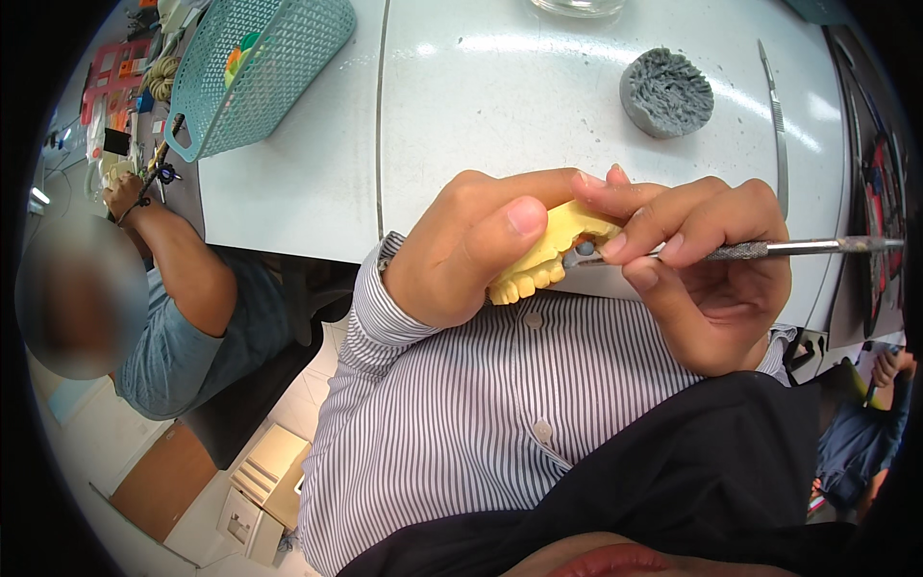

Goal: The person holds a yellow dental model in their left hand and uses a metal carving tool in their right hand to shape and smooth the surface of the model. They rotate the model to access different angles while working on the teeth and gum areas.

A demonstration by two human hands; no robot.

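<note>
My left hand point(452, 245) is closed round a yellow dental cast point(543, 255), its row of teeth facing down toward my shirt. In a gap of the cast sits a small grey piece point(586, 248), partly covered by fingers. My right hand point(716, 279) grips a metal dental carver point(808, 247) with a knurled handle, pencil-like, and its working end points at that gap. The carver's very tip is too small to make out. Beyond my hands, a round block of grey wax-like material point(666, 93) with a rough, scraped top lies on the white table point(481, 115).
A teal plastic basket point(264, 87) stands at the far left. A slim metal knife point(776, 115) lies on the right, near several more tools point(877, 192). A glass dish point(579, 8) is at the far edge. A co-worker point(192, 317) sits at left; another person point(856, 438) is at right.
</note>
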